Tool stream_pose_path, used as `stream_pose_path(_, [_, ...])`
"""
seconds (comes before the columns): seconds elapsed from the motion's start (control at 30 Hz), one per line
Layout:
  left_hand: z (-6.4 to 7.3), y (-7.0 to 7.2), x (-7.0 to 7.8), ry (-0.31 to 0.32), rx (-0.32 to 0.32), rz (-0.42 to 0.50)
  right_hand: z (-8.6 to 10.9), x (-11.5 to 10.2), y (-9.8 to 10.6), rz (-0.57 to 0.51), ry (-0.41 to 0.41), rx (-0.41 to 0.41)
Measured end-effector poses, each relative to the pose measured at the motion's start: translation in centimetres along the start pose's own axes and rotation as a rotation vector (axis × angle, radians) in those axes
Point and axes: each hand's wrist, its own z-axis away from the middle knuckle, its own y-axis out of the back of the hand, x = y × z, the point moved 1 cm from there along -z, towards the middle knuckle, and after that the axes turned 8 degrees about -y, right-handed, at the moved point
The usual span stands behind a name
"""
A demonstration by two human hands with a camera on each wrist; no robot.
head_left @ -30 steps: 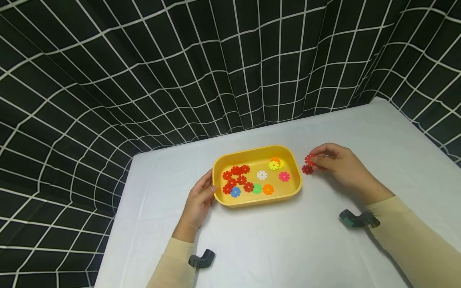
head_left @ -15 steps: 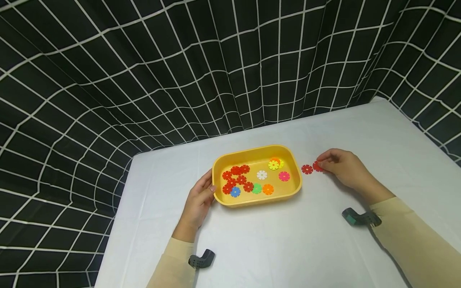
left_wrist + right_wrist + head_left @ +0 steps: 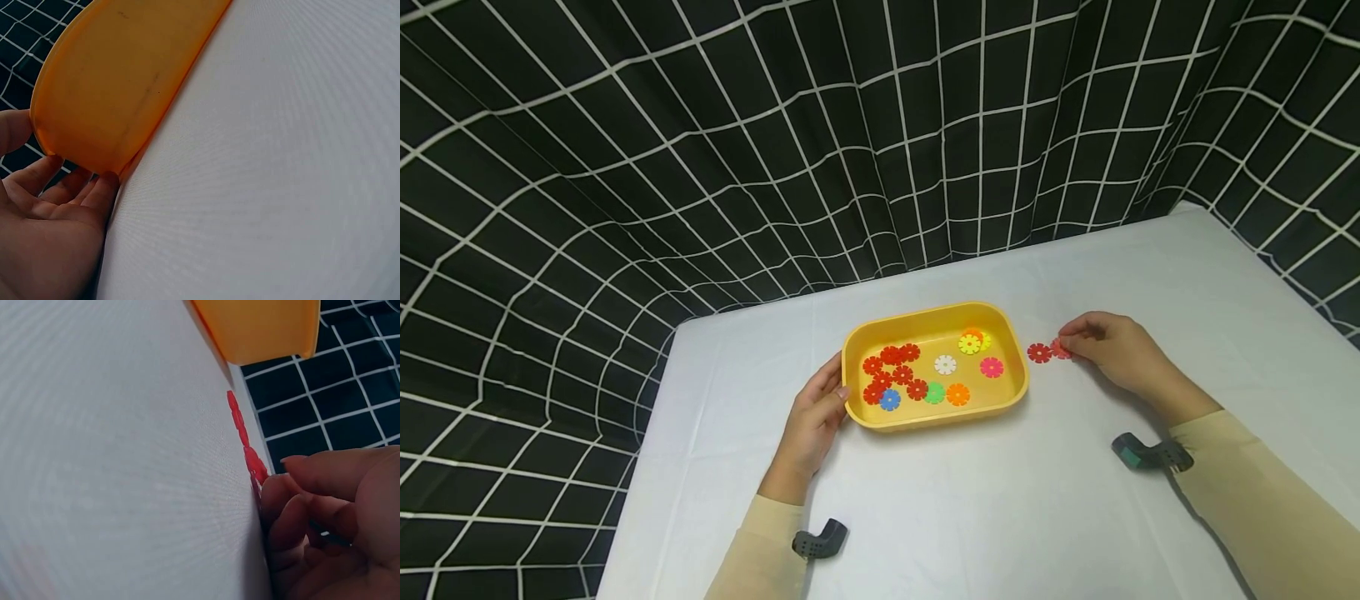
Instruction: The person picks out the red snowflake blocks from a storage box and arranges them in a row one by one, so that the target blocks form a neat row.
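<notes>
My left hand (image 3: 811,412) grips the left end of a yellow plastic tray (image 3: 1011,400). Its thumb lies at the rim, and the fingers press the end wall in the left wrist view. Right of the tray, my right hand (image 3: 1112,350) pinches a red notched snowflake disc (image 3: 1060,348) at the tabletop. That disc looks tilted in the right wrist view, its far edge hidden by the fingertips. A darker red snowflake disc (image 3: 1040,353) lies flat beside it, between the hand and the tray. Several red discs (image 3: 902,375) lie in the tray's left half.
Also in the tray are a white disc (image 3: 945,364), a pink disc (image 3: 992,367), a blue disc (image 3: 890,400), a green disc (image 3: 934,393) and an orange disc (image 3: 958,394). A black gridded curtain (image 3: 910,150) hangs behind the white table (image 3: 925,517).
My right hand has moved slightly right and down with the red disc, now beside the darker one instead of above it. The left hand and the tray stay in place.
</notes>
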Motion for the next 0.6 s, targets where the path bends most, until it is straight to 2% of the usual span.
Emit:
stream_pose_path(0.23, [0.01,-0.09,0.12,0.001,0.004,-0.004,-0.12,0.09,-0.02,-0.015,-0.009,0.011])
stream_pose_path(0.6, [0.01,-0.11,-0.03,-0.015,0.003,0.017,0.25,-0.17,0.12,-0.072,0.005,-0.021])
